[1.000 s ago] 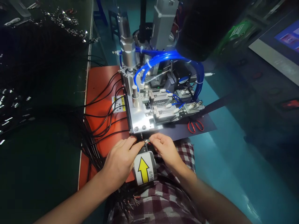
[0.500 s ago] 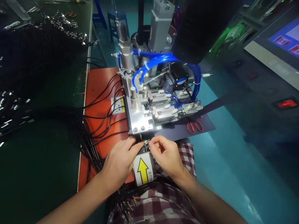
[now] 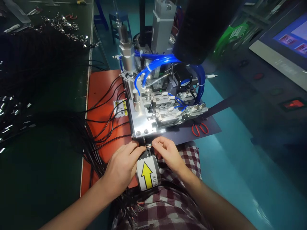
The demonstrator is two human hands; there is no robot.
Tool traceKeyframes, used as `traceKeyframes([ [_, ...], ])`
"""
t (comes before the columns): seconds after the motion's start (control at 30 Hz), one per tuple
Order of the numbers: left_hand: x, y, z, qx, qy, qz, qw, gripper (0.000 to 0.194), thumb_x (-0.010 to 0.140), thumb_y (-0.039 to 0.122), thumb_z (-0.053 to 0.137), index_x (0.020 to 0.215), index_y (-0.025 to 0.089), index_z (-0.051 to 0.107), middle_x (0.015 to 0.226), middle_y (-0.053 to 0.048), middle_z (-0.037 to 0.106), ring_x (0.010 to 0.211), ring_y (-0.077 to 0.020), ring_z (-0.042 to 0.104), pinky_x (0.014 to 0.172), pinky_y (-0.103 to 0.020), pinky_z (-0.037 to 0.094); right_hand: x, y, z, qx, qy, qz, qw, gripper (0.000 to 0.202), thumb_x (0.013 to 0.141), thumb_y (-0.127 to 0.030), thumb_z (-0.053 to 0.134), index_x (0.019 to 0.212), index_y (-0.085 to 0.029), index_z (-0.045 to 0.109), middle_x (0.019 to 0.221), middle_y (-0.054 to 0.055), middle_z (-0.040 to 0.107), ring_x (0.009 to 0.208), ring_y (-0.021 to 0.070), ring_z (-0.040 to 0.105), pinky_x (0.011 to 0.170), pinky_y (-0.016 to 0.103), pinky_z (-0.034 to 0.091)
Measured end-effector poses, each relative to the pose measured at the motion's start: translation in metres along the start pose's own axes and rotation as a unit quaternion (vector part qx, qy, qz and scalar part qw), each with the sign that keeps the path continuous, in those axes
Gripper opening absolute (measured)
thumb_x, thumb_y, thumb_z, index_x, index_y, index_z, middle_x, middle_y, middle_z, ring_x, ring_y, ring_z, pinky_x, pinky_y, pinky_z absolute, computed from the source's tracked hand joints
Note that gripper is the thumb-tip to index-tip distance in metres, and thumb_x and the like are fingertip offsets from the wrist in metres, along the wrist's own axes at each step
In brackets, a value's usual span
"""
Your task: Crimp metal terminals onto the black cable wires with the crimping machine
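Observation:
My left hand (image 3: 122,164) and my right hand (image 3: 166,153) meet at the front edge of a small metal machine (image 3: 146,118). Between their fingertips they pinch the stripped end of a thin black cable (image 3: 149,146), with tiny coloured wires showing. Just below the fingers sits a grey block with a yellow arrow label (image 3: 147,174) pointing towards the machine. Blue air hoses (image 3: 155,62) loop over the machine's top.
An orange mat (image 3: 103,95) under the machine carries several black cables (image 3: 105,123) that spill left onto the dark green bench. Red-handled scissors (image 3: 200,128) lie on a dark sheet at the right. A panel with a screen (image 3: 285,41) stands far right. More cables lie across my checked lap.
Both hands stay pinched on the cable end; the right hand's fingers have shifted slightly towards the machine edge. The camera has tilted a little.

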State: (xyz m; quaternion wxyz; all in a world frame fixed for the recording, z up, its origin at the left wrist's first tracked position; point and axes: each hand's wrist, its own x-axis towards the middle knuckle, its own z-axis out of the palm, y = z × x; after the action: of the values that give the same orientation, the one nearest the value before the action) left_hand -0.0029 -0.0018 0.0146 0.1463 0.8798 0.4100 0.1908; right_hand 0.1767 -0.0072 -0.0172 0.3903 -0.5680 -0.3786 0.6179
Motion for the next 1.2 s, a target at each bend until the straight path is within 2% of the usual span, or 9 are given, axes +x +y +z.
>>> traceKeyframes([
  [0.13, 0.002, 0.001, -0.003, 0.014, -0.022, -0.002, 1.000, 0.031, 0.084, 0.005, 0.041, 0.102, 0.013, 0.064, 0.086, -0.009, 0.058, 0.076, -0.0214, 0.055, 0.063, -0.033, 0.049, 0.002, -0.001, 0.002, 0.024, -0.007, 0.004, 1.000, 0.025, 0.076, -0.041, 0.061, 0.071, -0.018, 0.051, 0.053, -0.006, 0.049, 0.044, 0.0085, 0.041, 0.044, 0.022, 0.032],
  [0.27, 0.000, 0.010, -0.008, 0.118, -0.043, -0.016, 0.992, 0.033, 0.084, 0.007, 0.042, 0.106, 0.019, 0.064, 0.084, -0.008, 0.055, 0.075, -0.0249, 0.051, 0.060, -0.038, 0.046, 0.004, 0.000, 0.000, 0.039, -0.032, 0.008, 0.999, 0.026, 0.077, -0.041, 0.061, 0.071, -0.018, 0.050, 0.055, -0.006, 0.050, 0.044, 0.0081, 0.042, 0.045, 0.022, 0.031],
  [0.33, -0.002, 0.015, -0.008, 0.144, -0.079, -0.025, 0.986, 0.038, 0.082, 0.004, 0.042, 0.113, 0.016, 0.061, 0.085, -0.009, 0.054, 0.074, -0.0246, 0.049, 0.060, -0.039, 0.046, 0.004, 0.001, -0.001, 0.038, -0.039, 0.006, 0.998, 0.027, 0.078, -0.042, 0.060, 0.071, -0.018, 0.049, 0.056, -0.006, 0.049, 0.044, 0.0082, 0.043, 0.045, 0.022, 0.031],
  [0.43, -0.004, 0.017, -0.006, 0.087, -0.126, -0.051, 0.987, 0.044, 0.081, -0.001, 0.039, 0.120, 0.009, 0.055, 0.092, -0.010, 0.054, 0.079, -0.0230, 0.051, 0.065, -0.036, 0.050, 0.003, 0.002, -0.001, 0.025, -0.037, -0.005, 0.999, 0.027, 0.079, -0.043, 0.059, 0.071, -0.019, 0.049, 0.056, -0.005, 0.050, 0.045, 0.0087, 0.043, 0.046, 0.023, 0.032],
  [0.53, -0.006, 0.012, -0.001, 0.023, -0.117, -0.066, 0.991, 0.041, 0.085, 0.002, 0.037, 0.120, 0.010, 0.054, 0.097, -0.011, 0.054, 0.085, -0.0222, 0.053, 0.070, -0.035, 0.052, 0.004, 0.003, -0.002, 0.017, -0.033, -0.016, 0.999, 0.027, 0.079, -0.043, 0.060, 0.071, -0.019, 0.051, 0.056, -0.005, 0.050, 0.046, 0.0092, 0.043, 0.046, 0.024, 0.033],
  [0.77, -0.008, 0.008, 0.001, 0.012, -0.096, -0.052, 0.994, 0.038, 0.086, 0.004, 0.037, 0.118, 0.010, 0.056, 0.097, -0.012, 0.056, 0.084, -0.0234, 0.054, 0.070, -0.038, 0.053, 0.010, 0.005, -0.003, 0.107, -0.073, 0.040, 0.991, 0.030, 0.072, -0.042, 0.066, 0.065, -0.016, 0.053, 0.051, -0.006, 0.048, 0.043, 0.0063, 0.037, 0.047, 0.023, 0.026],
  [0.93, -0.005, 0.008, 0.000, -0.006, -0.068, -0.045, 0.997, 0.037, 0.086, 0.006, 0.039, 0.118, 0.012, 0.056, 0.094, -0.010, 0.056, 0.083, -0.0223, 0.055, 0.071, -0.037, 0.053, 0.007, 0.007, -0.002, 0.093, -0.072, 0.020, 0.993, 0.033, 0.076, -0.046, 0.062, 0.067, -0.017, 0.051, 0.054, -0.005, 0.051, 0.045, 0.0076, 0.042, 0.048, 0.023, 0.029],
  [1.07, -0.005, 0.008, 0.001, -0.009, -0.077, -0.045, 0.996, 0.039, 0.085, 0.005, 0.037, 0.119, 0.013, 0.056, 0.095, -0.011, 0.057, 0.083, -0.0224, 0.054, 0.071, -0.037, 0.052, 0.006, 0.010, 0.002, 0.078, -0.053, -0.001, 0.996, 0.035, 0.079, -0.048, 0.059, 0.066, -0.018, 0.049, 0.055, -0.005, 0.050, 0.047, 0.0084, 0.043, 0.048, 0.024, 0.031],
  [1.2, -0.005, 0.008, 0.002, -0.018, -0.099, -0.066, 0.993, 0.039, 0.085, 0.007, 0.039, 0.120, 0.014, 0.055, 0.098, -0.011, 0.057, 0.087, -0.0238, 0.054, 0.074, -0.040, 0.052, 0.006, 0.011, 0.006, 0.070, -0.023, -0.025, 0.997, 0.034, 0.078, -0.048, 0.061, 0.067, -0.019, 0.047, 0.053, -0.007, 0.044, 0.045, 0.0079, 0.037, 0.046, 0.023, 0.027],
])
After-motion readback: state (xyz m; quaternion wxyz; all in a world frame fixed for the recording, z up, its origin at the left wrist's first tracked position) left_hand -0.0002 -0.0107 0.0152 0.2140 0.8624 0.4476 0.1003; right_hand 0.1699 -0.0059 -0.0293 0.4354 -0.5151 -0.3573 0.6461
